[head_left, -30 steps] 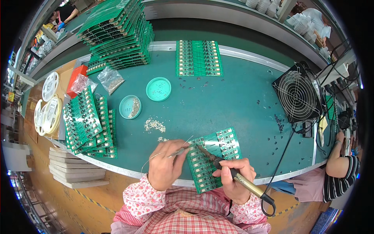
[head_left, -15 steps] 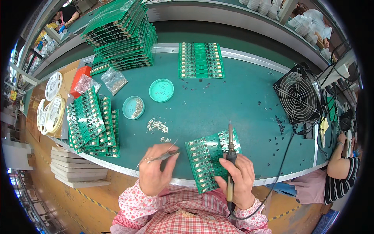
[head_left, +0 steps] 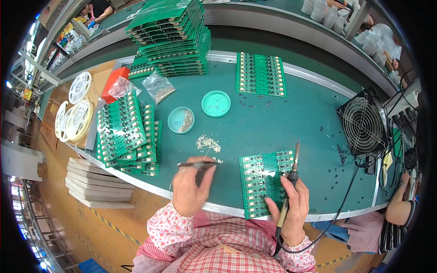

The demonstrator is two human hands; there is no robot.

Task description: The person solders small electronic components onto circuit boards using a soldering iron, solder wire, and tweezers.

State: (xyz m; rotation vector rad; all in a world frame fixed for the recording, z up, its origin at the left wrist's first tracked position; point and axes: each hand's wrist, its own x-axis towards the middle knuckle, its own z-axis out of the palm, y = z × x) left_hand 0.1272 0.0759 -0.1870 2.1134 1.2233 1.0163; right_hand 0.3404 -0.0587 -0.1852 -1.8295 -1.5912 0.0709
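Head view: half-curled left hand (head_left: 187,193) pinches tweezers (head_left: 200,164); right hand (head_left: 294,207) grasps a soldering iron (head_left: 293,175).

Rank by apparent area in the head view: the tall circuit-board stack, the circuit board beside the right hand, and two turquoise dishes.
1. Tall circuit-board stack
2. Circuit board, partly covered by right hand
3. Left dish and right dish: too alike to rank

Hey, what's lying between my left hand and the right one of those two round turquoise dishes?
A loose scatter of tiny pale parts lies on the green tabletop between your left hand and that dish, as the head view shows.
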